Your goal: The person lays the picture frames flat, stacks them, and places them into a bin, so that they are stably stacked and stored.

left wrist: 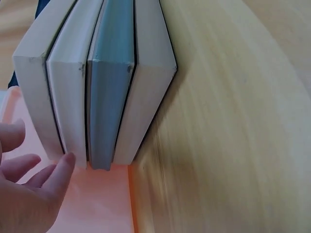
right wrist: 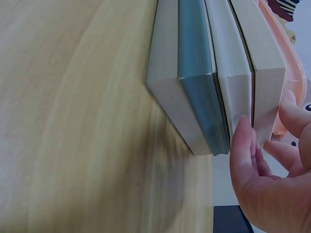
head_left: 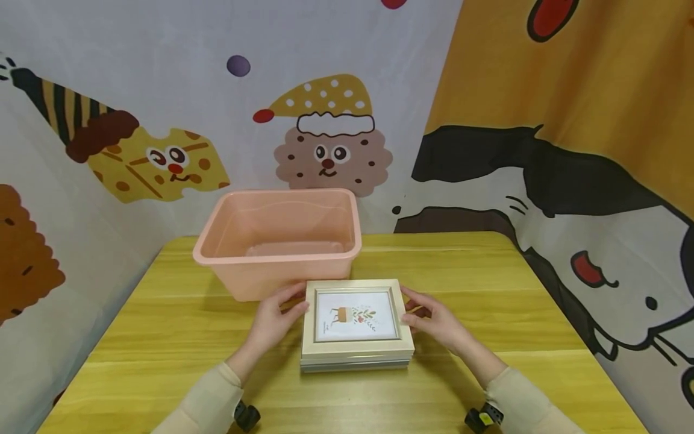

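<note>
Several picture frames lie stacked flat on the wooden table in front of the tub. The top picture frame (head_left: 358, 348) is cream, with a printed picture of a plant on white. Below it come a white frame (left wrist: 73, 92), a blue-grey frame (right wrist: 200, 73) and a pale frame (right wrist: 167, 63). My left hand (head_left: 275, 318) holds the left side of the top frame, a fingertip at the seam below it. On the opposite side my right hand (head_left: 434, 320) grips the same frame with thumb and fingers, one fingertip on the white frame's side.
A pink plastic tub (head_left: 282, 274) stands behind the stack, to the left, with nothing visible inside. The wooden table (head_left: 531, 374) ends at a cartoon-printed cloth (head_left: 179, 84) hung around the back and sides.
</note>
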Motion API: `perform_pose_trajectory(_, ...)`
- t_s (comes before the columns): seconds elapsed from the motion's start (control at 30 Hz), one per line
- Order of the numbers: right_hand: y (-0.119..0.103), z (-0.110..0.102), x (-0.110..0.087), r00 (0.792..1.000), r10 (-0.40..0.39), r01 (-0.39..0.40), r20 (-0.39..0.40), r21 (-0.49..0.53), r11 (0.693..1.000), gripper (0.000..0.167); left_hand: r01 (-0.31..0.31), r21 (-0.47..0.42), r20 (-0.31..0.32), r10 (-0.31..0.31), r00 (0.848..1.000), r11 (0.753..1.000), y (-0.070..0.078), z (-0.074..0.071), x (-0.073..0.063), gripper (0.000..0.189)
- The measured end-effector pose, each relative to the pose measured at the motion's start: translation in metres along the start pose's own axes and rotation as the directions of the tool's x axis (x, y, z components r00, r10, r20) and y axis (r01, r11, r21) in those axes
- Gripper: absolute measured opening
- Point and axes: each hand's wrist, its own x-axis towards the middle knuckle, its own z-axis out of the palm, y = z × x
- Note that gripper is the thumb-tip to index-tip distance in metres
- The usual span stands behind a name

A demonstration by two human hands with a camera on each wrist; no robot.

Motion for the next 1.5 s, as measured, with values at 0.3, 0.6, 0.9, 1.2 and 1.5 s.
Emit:
perform_pose_trajectory(0.3,0.003,-0.007,-0.014,0.999,-0.015,0.013,-0.038,-0.054,0.998,0.062,0.044,-0.119,0.174,-0.023,0.984,0.992,-0.001,-0.016,-0.018,0.054)
perform_pose_trajectory(0.6,0.01,0.003,-0.028,0.997,-0.046,0.046,0.055,-0.015,0.999,0.067,0.098,-0.147,0.307,-0.048,0.951,0.984,-0.006,-0.018,-0.039,0.071)
perform_pose_trajectory(0.9,0.016,0.018,-0.029,0.994,-0.092,0.09,0.055,0.029,0.996,0.076,0.112,-0.179,0.334,-0.047,0.942,0.977,-0.006,-0.007,-0.043,0.083)
perform_pose_trajectory(1.2,0.015,0.02,-0.022,0.994,-0.086,0.085,0.075,0.013,0.996,0.08,0.124,-0.206,0.358,-0.043,0.933,0.971,-0.007,0.0,-0.04,0.083)
perform_pose_trajectory(1.5,0.017,0.021,-0.021,0.996,-0.061,0.063,0.068,-0.021,0.998,0.084,0.148,-0.196,0.38,-0.064,0.923,0.969,-0.008,0.004,-0.04,0.084)
